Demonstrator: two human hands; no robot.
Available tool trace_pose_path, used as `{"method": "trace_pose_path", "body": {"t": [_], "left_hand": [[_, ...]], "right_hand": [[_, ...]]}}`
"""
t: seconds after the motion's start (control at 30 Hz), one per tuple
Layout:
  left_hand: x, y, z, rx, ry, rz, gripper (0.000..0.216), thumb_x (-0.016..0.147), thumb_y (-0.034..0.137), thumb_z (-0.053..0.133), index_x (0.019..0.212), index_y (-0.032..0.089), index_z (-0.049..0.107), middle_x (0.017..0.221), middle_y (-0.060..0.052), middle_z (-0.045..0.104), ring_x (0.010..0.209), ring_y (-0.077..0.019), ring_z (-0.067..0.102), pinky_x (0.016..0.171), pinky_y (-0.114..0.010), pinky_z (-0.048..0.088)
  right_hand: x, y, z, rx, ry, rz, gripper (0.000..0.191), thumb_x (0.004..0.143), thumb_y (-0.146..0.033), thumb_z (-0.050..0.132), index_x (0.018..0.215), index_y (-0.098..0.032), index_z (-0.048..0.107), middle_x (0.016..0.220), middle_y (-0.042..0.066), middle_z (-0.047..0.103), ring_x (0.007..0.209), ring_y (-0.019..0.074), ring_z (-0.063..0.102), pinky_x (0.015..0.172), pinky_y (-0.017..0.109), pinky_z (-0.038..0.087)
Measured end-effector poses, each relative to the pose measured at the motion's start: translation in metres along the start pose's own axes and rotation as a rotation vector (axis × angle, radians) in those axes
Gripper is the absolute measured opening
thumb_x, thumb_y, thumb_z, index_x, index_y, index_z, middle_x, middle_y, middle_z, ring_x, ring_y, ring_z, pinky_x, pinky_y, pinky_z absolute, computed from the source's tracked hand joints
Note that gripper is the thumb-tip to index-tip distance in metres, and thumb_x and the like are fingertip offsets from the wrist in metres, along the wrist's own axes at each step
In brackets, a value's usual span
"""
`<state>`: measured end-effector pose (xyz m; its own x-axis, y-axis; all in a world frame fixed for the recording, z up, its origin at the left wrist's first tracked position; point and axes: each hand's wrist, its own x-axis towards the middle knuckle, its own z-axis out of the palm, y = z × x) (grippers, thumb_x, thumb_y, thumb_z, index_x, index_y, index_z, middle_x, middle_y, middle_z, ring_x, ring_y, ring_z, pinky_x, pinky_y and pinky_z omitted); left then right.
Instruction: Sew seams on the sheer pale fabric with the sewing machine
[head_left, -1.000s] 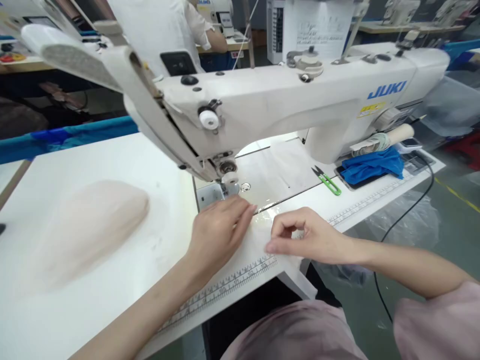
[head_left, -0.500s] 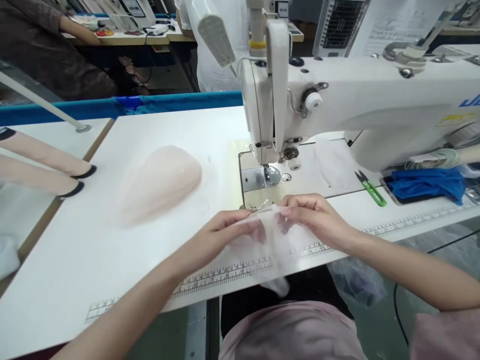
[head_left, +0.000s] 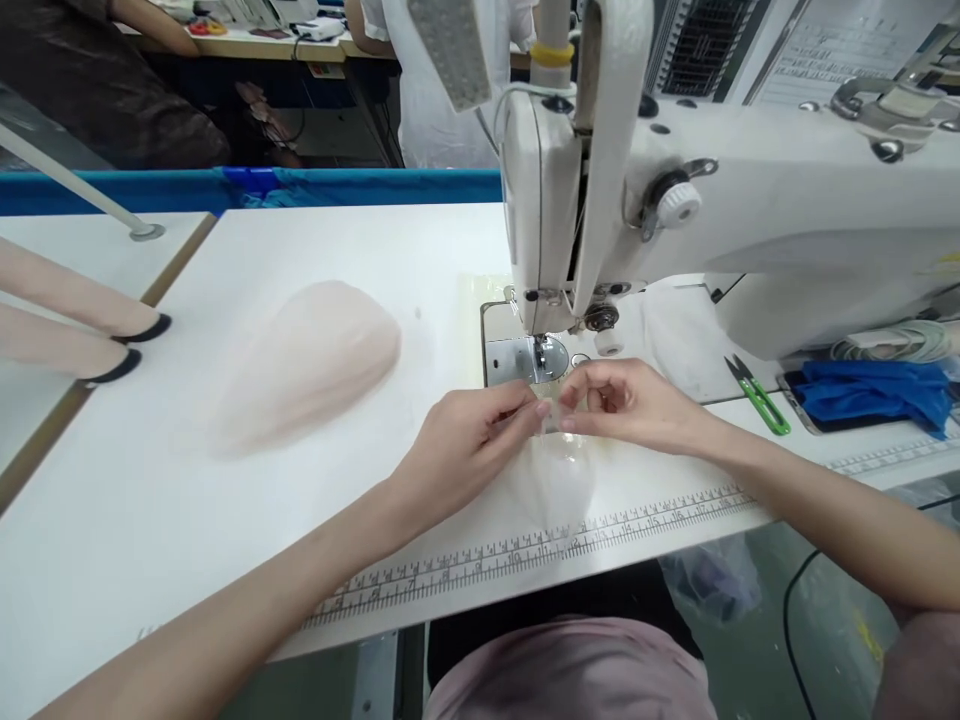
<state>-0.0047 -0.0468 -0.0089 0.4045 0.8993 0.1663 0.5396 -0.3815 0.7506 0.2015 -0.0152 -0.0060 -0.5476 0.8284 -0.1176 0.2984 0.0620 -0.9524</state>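
My left hand [head_left: 469, 440] and my right hand [head_left: 626, 402] meet just in front of the needle plate [head_left: 529, 360] of a white sewing machine [head_left: 735, 220]. Both pinch the top edge of a thin sheer pale fabric piece [head_left: 551, 475], which hangs flat toward the table's ruler strip [head_left: 525, 550]. Their fingertips almost touch. The presser foot [head_left: 538, 350] stands a little behind the fingers.
A heap of pale pink sheer fabric [head_left: 315, 355] lies left of the machine. Green thread snips [head_left: 757, 395] and a blue cloth [head_left: 874, 390] lie at the right. Two stockinged leg forms [head_left: 82, 330] rest on the neighbouring table. Other people sit behind the blue divider [head_left: 247, 187].
The view swung left and closer to the needle. My hands lifted the sheer piece, then brought its edge up near the presser foot, fingertips now together.
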Motion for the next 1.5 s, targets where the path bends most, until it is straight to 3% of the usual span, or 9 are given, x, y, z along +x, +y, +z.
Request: {"method": "trace_pose_path", "body": {"t": [0.13, 0.27, 0.43, 0.6, 0.8, 1.3, 1.5], "left_hand": [[0.001, -0.012, 0.005, 0.24, 0.115, 0.184, 0.028, 0.095, 0.03, 0.049, 0.071, 0.018, 0.057, 0.052, 0.007, 0.052, 0.045, -0.0057, 0.042, 0.044, -0.02, 0.031], [-0.002, -0.024, 0.009, 0.397, 0.204, 0.302, 0.018, 0.094, 0.032, 0.053, 0.082, 0.019, 0.059, 0.047, 0.009, 0.05, 0.04, -0.0055, 0.042, 0.042, -0.018, 0.032], [-0.003, -0.028, 0.009, 0.424, 0.232, 0.314, 0.009, 0.095, 0.025, 0.053, 0.089, 0.019, 0.056, 0.055, 0.008, 0.06, 0.046, -0.0061, 0.054, 0.045, -0.017, 0.038], [-0.004, -0.026, 0.01, 0.434, 0.238, 0.382, 0.006, 0.094, 0.022, 0.052, 0.089, 0.019, 0.054, 0.056, 0.007, 0.062, 0.045, -0.0069, 0.056, 0.047, -0.018, 0.041], [-0.005, -0.028, 0.011, 0.426, 0.242, 0.379, 0.006, 0.094, 0.02, 0.051, 0.089, 0.02, 0.054, 0.058, 0.006, 0.064, 0.047, -0.0076, 0.058, 0.047, -0.018, 0.042], [-0.006, -0.026, 0.012, 0.383, 0.243, 0.353, 0.005, 0.093, 0.018, 0.051, 0.089, 0.02, 0.054, 0.058, 0.007, 0.064, 0.046, -0.007, 0.057, 0.046, -0.017, 0.041], [-0.005, -0.024, 0.013, 0.363, 0.227, 0.326, 0.008, 0.094, 0.02, 0.05, 0.099, 0.02, 0.056, 0.063, 0.006, 0.067, 0.049, -0.0069, 0.058, 0.049, -0.017, 0.044]], "right_hand": [[0.01, -0.002, -0.003, 0.058, -0.059, 0.08, 0.014, 0.074, -0.025, 0.073, 0.074, -0.015, 0.063, 0.053, -0.008, 0.055, 0.037, 0.0007, 0.04, 0.037, 0.016, 0.03], [0.012, 0.002, 0.001, 0.179, -0.082, 0.082, 0.012, 0.08, -0.024, 0.067, 0.076, -0.015, 0.059, 0.053, -0.006, 0.059, 0.044, 0.0071, 0.057, 0.047, 0.02, 0.049], [0.007, 0.014, 0.007, -0.013, 0.087, -0.111, 0.004, 0.08, -0.019, 0.064, 0.079, -0.016, 0.061, 0.07, -0.002, 0.063, 0.058, 0.0075, 0.06, 0.056, 0.021, 0.052], [0.002, 0.023, 0.014, -0.209, 0.176, -0.374, 0.011, 0.087, -0.021, 0.06, 0.098, -0.019, 0.062, 0.066, -0.005, 0.058, 0.056, 0.0063, 0.053, 0.054, 0.018, 0.049], [0.0, 0.029, 0.016, -0.309, 0.173, -0.436, 0.011, 0.09, -0.022, 0.057, 0.1, -0.02, 0.061, 0.069, -0.004, 0.06, 0.057, 0.0063, 0.054, 0.056, 0.018, 0.049], [0.001, 0.028, 0.019, -0.314, 0.199, -0.499, 0.014, 0.091, -0.022, 0.056, 0.103, -0.019, 0.061, 0.07, -0.003, 0.061, 0.057, 0.0071, 0.053, 0.055, 0.019, 0.049], [0.002, 0.022, 0.017, -0.352, 0.22, -0.571, 0.013, 0.09, -0.013, 0.053, 0.092, -0.019, 0.064, 0.074, 0.0, 0.068, 0.061, 0.0077, 0.06, 0.053, 0.018, 0.048]]}}
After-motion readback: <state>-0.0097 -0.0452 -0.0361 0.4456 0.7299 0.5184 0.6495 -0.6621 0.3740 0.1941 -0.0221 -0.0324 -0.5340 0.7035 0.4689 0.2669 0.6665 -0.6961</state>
